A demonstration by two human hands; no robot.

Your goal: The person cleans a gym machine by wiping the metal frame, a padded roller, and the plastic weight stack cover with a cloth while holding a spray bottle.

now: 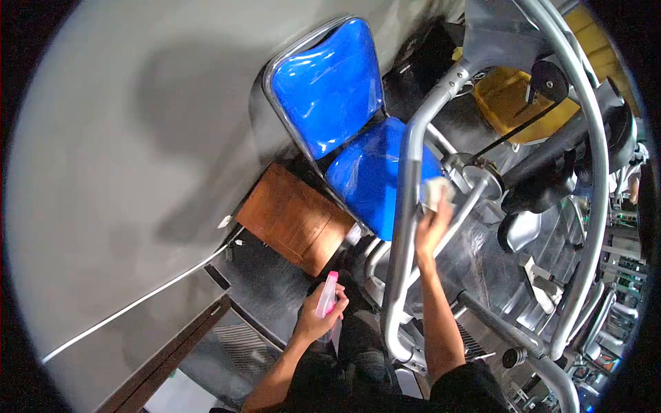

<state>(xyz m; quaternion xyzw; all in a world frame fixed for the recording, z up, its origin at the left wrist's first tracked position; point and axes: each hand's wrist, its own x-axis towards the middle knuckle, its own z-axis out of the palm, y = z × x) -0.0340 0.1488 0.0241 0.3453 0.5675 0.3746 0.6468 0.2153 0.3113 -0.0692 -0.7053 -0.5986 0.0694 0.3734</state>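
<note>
My left hand (319, 311) is closed around a spray bottle (328, 296) with a pink top, low in front of my body. Farther out, my right hand (432, 230) grips a whitish cloth (435, 193), held right at the grey metal tube (409, 199) of a gym machine. Beyond that tube stands a chair with a shiny blue seat (368, 175) and blue backrest (327, 86); the cloth overlaps the seat's edge in this view.
A brown wooden box (296, 217) sits beside the chair, near the grey wall (124, 158). Curved machine tubing (597, 172) rises on the right, with a yellow seat (506, 96) behind it. More gym equipment (613, 275) fills the far right.
</note>
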